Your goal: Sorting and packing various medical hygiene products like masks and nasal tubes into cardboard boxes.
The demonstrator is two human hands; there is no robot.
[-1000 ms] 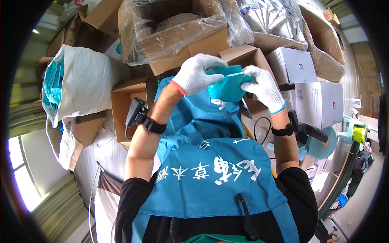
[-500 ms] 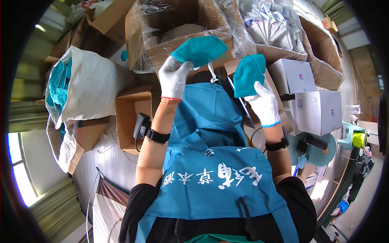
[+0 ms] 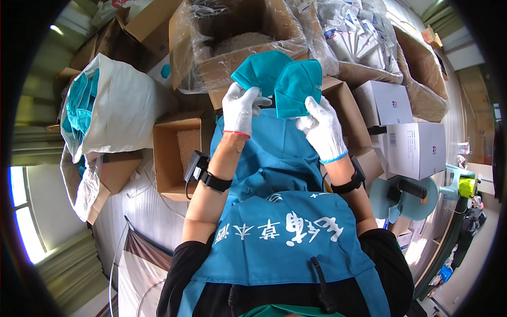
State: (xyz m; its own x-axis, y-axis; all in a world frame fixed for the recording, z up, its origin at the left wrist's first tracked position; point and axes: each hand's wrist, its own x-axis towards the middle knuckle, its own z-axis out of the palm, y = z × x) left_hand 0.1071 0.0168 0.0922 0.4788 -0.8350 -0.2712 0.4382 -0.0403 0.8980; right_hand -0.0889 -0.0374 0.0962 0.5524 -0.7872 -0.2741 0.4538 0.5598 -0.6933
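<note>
Two folded teal face masks are held up in front of my apron (image 3: 280, 232). In a white knitted glove with a red cuff, my left hand (image 3: 242, 108) pinches the lower edge of one face mask (image 3: 259, 68). My right hand (image 3: 321, 122), gloved in white with a blue cuff, grips the other face mask (image 3: 297, 87) at its lower right corner. The right mask overlaps the right part of the left one and hides it. White straps show partly by the left fingertips.
A white sack (image 3: 119, 113) of teal masks stands at left. Beyond my hands is a plastic-lined carton (image 3: 211, 74); at the back right, another box holds white packets (image 3: 354, 39). White boxes (image 3: 417, 148) are stacked at right. An open carton (image 3: 174, 174) sits near my left forearm.
Both hands have come together toward the middle, bringing the two masks from apart to overlapping. The right-hand mask has moved left; the left-hand one has moved slightly right.
</note>
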